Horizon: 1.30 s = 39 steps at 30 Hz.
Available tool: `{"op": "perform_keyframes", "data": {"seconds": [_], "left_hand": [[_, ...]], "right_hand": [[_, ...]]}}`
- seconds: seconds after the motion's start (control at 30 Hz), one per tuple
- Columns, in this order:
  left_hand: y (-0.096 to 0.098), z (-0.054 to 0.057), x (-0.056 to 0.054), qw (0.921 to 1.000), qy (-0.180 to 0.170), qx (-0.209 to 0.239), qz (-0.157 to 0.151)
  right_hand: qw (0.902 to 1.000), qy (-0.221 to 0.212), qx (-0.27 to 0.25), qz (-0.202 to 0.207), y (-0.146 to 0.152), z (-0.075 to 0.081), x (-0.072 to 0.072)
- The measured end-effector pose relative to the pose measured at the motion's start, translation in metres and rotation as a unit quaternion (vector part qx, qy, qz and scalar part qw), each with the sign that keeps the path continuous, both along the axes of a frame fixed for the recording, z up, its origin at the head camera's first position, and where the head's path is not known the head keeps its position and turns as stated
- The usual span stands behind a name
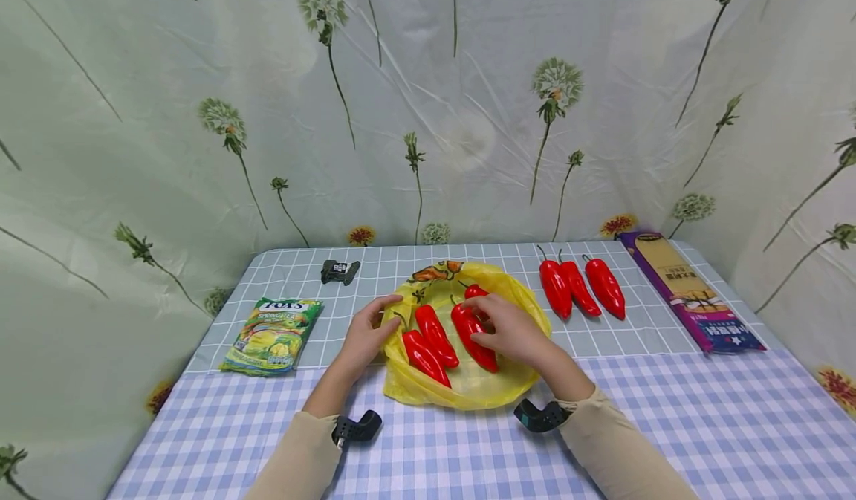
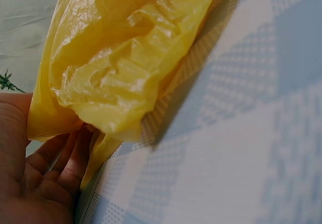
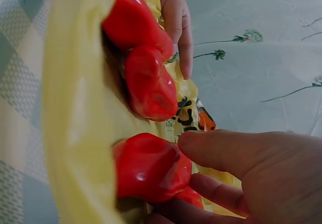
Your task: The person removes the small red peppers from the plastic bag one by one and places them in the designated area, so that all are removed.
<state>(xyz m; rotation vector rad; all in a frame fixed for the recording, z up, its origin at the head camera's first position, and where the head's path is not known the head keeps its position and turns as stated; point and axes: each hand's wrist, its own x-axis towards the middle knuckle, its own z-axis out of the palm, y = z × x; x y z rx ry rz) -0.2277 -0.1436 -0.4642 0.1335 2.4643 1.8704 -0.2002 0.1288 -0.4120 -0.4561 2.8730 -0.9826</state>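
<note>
A yellow plastic bag (image 1: 491, 392) lies with its mouth wide and several red chili peppers inside. My left hand (image 1: 366, 334) holds the bag's left rim, thumb on the inner side and fingers behind the plastic in the left wrist view. Inside the bag, my right hand (image 1: 511, 328) grips a red chili pepper (image 3: 146, 168) between thumb and fingers; its fingertips are partly hidden. Two more peppers, a front one (image 1: 424, 359) and one beside it (image 1: 436, 335), lie left of that hand. Another pepper (image 1: 475, 290) shows partly behind it.
Three red peppers (image 1: 580, 288) lie right of the bag. Beyond them is a purple and tan packet (image 1: 692, 292). A green and yellow candy packet (image 1: 273, 336) lies at the left, with a small black device (image 1: 339, 271) farther back. A dandelion-print curtain (image 1: 428, 114) hangs behind the table.
</note>
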Motion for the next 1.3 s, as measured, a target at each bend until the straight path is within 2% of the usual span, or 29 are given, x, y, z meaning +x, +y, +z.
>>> {"op": "perform_keyframes", "data": {"seconds": [0.13,0.47,0.67,1.1,1.3], "left_hand": [[-0.0004,0.0007,0.0000,1.0000,-0.002,-0.003,-0.001],[-0.0007,0.0007,0.0004,1.0000,0.002,0.003,-0.005],[0.0005,-0.0003,0.0000,0.9999,0.003,0.012,-0.005],[-0.0004,0.0014,0.0009,1.0000,-0.001,0.003,-0.002],[0.0002,0.0005,0.0005,0.9999,0.002,0.010,-0.001]], "right_hand": [[0.9999,0.004,0.016,-0.004,-0.0017,-0.0003,0.0012],[0.9998,-0.015,0.015,-0.005,-0.0021,-0.0044,-0.0011],[0.9997,-0.024,0.010,0.005,-0.0017,-0.0057,-0.0011],[0.9987,-0.045,0.002,0.024,-0.0017,-0.0056,0.0004],[0.9986,-0.040,-0.001,0.034,-0.0006,-0.0060,0.0010]]}}
